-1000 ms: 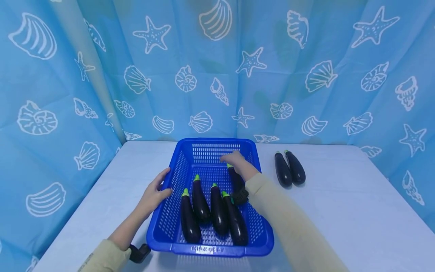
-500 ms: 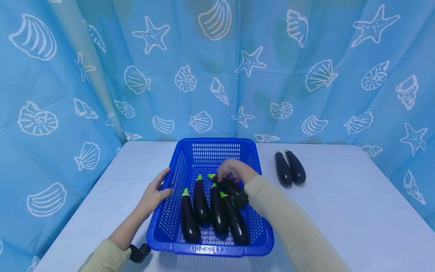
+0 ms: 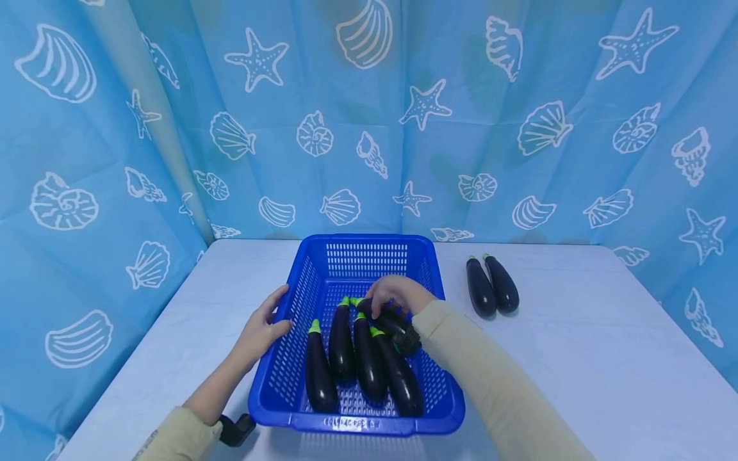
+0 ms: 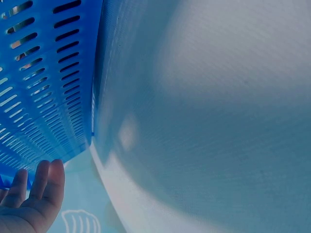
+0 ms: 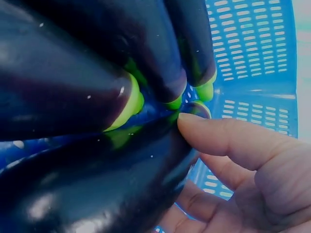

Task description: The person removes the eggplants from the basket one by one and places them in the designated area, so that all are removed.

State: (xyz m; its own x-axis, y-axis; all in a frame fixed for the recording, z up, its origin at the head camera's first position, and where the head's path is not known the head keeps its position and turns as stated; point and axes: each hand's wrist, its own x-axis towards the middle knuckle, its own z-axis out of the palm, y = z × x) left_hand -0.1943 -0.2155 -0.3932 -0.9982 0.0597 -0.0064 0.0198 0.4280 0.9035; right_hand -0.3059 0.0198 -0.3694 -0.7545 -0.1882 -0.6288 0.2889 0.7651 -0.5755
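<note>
Inside the blue plastic basket [image 3: 331, 422], my right hand [image 3: 401, 294] pinches an eggplant [image 5: 92, 189] by its neck. The thumb lies on top and the fingers go underneath. This eggplant slants with its green stem end to the left, touching the tips of the neighbouring eggplants. Several more lie stem-away beside it, including the leftmost eggplant [image 3: 321, 378] and the rightmost one, a dark eggplant [image 3: 400, 378]. At the basket's left rim, my left hand [image 3: 254, 336] holds on with the thumb over the edge. In the left wrist view its fingers [image 4: 56, 187] extend outside the slotted wall.
Two eggplants [image 3: 491, 288] lie side by side on the white table [image 3: 576, 333], right of the basket. Behind the table hangs a blue curtain [image 3: 369, 186] with white shells and starfish. A black wrist device [image 3: 236, 429] sits under the left sleeve.
The held eggplant has swung from pointing away to slanting left. My right hand has come lower and nearer with it. Nearby eggplants have shifted slightly; my left hand stays put.
</note>
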